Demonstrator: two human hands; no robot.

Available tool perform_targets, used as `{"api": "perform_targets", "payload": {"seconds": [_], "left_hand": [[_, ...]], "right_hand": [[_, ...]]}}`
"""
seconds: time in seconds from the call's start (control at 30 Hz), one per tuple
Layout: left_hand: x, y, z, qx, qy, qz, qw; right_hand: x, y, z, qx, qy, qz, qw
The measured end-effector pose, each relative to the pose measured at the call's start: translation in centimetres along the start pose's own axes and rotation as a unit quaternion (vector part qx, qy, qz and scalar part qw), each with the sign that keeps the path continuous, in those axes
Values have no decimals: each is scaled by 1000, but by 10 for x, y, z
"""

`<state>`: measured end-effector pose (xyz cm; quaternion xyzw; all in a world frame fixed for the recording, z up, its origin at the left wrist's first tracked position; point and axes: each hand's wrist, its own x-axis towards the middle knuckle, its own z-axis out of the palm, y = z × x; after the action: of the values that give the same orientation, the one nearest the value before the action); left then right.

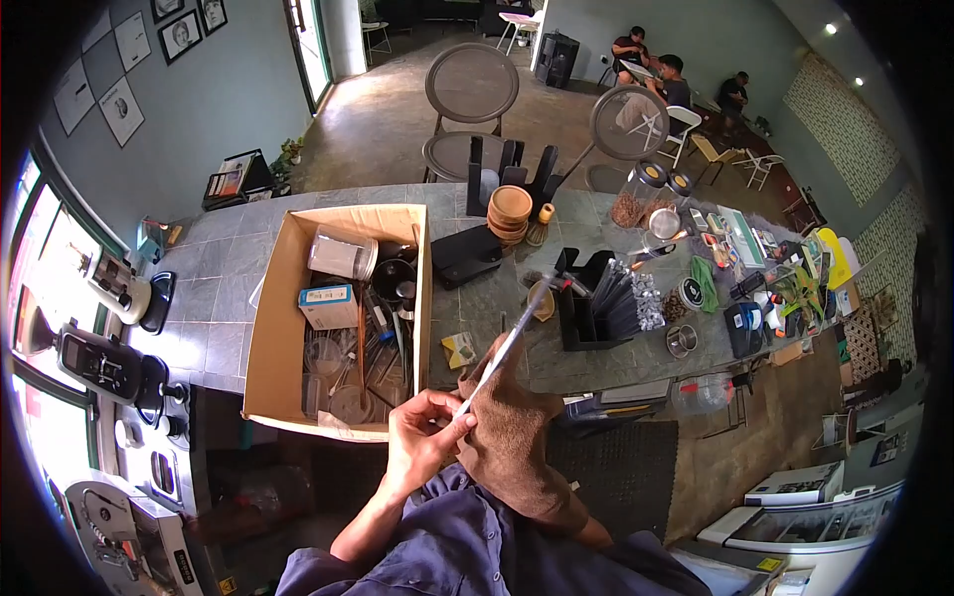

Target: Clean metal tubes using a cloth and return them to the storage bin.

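Note:
My left hand (427, 432) pinches the lower end of a slim silver rod (502, 358) between thumb and fingers. The rod slants up and to the right, toward a darker tip over the counter. A brown cloth (512, 437) is bunched in my right hand and hides its fingers; only the forearm (593, 534) shows. The cloth lies against the rod, beside my left hand. Just beyond my left hand stands an open cardboard box (268, 343) with a clear jar (343, 254), a blue-and-white carton (328, 308) and several long thin utensils inside.
On the grey tiled counter (214, 298) are a black organizer (586, 318) with wrapped sticks, stacked wooden bowls (509, 207), a black case (467, 255), a yellow packet (459, 350) and a metal cup (682, 341). Grinders (99, 363) stand left. Several people sit far back.

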<state>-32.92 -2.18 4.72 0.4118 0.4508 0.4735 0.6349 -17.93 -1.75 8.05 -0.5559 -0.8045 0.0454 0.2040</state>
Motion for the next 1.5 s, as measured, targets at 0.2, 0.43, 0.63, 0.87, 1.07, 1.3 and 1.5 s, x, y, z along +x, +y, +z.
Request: {"api": "perform_targets", "payload": {"seconds": [0.2, 0.43, 0.63, 0.87, 1.07, 1.3, 1.5], "left_hand": [[9, -4, -1, 21, -34, 18, 999], [8, -4, 12, -44, -6, 25, 999], [12, -9, 16, -72, 12, 54, 996], [11, -13, 20, -30, -6, 112, 993], [6, -12, 17, -1, -31, 86, 996], [2, -12, 14, -21, -50, 77, 996], [-5, -11, 12, -23, -78, 73, 994]], "right_hand": [[3, 21, 29, 46, -112, 103, 987], [13, 18, 23, -164, -62, 88, 981], [20, 17, 23, -100, 34, 88, 990], [16, 8, -15, -188, -42, 80, 978], [6, 40, -9, 268, -49, 139, 952], [17, 59, -25, 83, -33, 126, 988], [28, 74, -56, -53, -23, 74, 996]]}}
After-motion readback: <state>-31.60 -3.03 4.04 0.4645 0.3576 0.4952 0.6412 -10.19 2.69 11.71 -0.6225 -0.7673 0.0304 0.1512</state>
